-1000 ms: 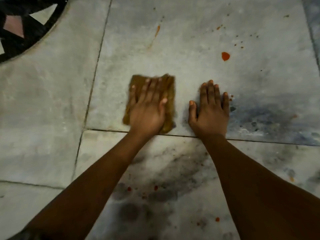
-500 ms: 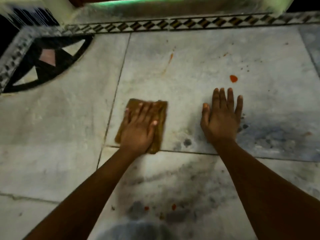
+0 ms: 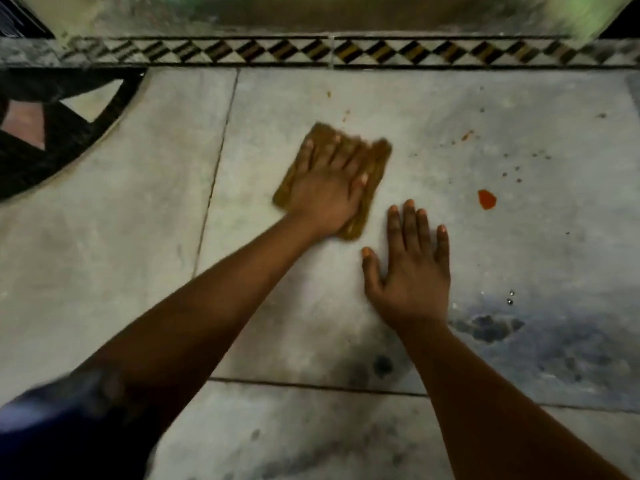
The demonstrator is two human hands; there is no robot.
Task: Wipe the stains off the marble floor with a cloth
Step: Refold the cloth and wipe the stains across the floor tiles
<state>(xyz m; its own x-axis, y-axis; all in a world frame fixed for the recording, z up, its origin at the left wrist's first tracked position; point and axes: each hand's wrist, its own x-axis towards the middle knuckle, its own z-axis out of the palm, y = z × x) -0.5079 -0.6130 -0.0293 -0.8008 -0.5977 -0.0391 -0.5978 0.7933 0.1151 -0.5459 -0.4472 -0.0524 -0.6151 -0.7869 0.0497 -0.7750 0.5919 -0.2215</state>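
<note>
Pushed farther from the floor joint, left hand (image 3: 325, 195) presses flat on brown cloth (image 3: 375, 168); right hand (image 3: 410, 275) flat, empty; sweep firmly toward red stain (image 3: 486, 199)

The left hand (image 3: 327, 188) lies flat over the middle of the cloth (image 3: 372, 178), hiding most of it; only its edges show, and the far edge is smeared by blur. At the near left a dark sleeve (image 3: 59, 424) is blurred and cut by the frame. The black inlay (image 3: 52, 133) at far left is cut off. Specks far right of the red stain (image 3: 486, 199) are too small to tell apart
</note>
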